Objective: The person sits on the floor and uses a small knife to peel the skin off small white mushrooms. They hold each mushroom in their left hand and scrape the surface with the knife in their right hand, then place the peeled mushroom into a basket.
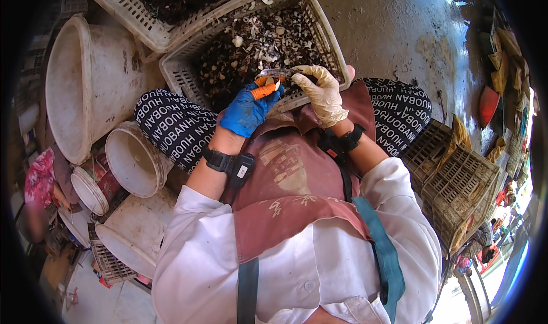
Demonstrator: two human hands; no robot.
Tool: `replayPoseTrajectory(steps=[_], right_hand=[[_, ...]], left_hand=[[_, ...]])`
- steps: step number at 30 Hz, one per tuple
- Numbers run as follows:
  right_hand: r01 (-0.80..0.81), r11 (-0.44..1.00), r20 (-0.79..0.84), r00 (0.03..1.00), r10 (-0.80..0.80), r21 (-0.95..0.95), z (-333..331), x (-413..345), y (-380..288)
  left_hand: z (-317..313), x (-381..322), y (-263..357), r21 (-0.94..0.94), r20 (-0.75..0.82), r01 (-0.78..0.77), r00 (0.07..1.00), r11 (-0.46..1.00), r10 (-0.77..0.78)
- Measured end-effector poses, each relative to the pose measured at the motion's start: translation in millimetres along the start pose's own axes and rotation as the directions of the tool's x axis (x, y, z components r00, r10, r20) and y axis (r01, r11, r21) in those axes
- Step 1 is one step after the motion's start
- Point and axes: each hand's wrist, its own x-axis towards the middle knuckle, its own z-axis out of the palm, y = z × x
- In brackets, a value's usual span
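My left hand (pixel 247 109), in a blue glove with orange coverings on its fingers, is over the near part of a white plastic crate (pixel 319 14). Its fingers are closed around a small glossy, translucent object (pixel 276 73) with dark streaks; exactly what it is cannot be made out. My right hand (pixel 324 94), in a cream rubber glove, pinches the dark right end of the same object between thumb and fingers. Beneath both hands, the crate holds a heap of broken shells (pixel 261 37), pale and dark brown.
Another slatted crate (pixel 158 35) with dark contents adjoins at the upper left. A large tub (pixel 111 63), a white bucket (pixel 137 157) and a lidded pail (pixel 92 189) are on my left. Stacked crates (pixel 454 183) stand right of wet floor (pixel 394 37). Another person (pixel 43 178) is at far left.
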Motion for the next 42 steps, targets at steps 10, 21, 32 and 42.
replayPoseTrajectory(steps=[10, 21, 32, 42], right_hand=[[0.116, 0.919, -0.025, 0.990, -0.136, -0.377, -30, 19, 24], [-0.127, 0.979, -0.017, 0.992, 0.126, -0.157, -35, 21, 24], [-0.196, 0.981, 0.086, 0.977, 0.195, -0.001, -23, 14, -5], [-0.219, 0.973, 0.088, 0.970, 0.225, -0.070, -39, 29, 25]], left_hand=[[16, -7, -1, 0.146, -0.115, 0.037, 0.993, 0.989, -0.020], [26, -10, 2, 0.515, -0.166, -0.047, 0.974, 0.856, 0.153], [12, -2, 2, 0.527, -0.112, -0.088, 0.979, 0.846, 0.171], [13, -5, 5, 0.323, -0.107, -0.060, 0.989, 0.945, 0.099]])
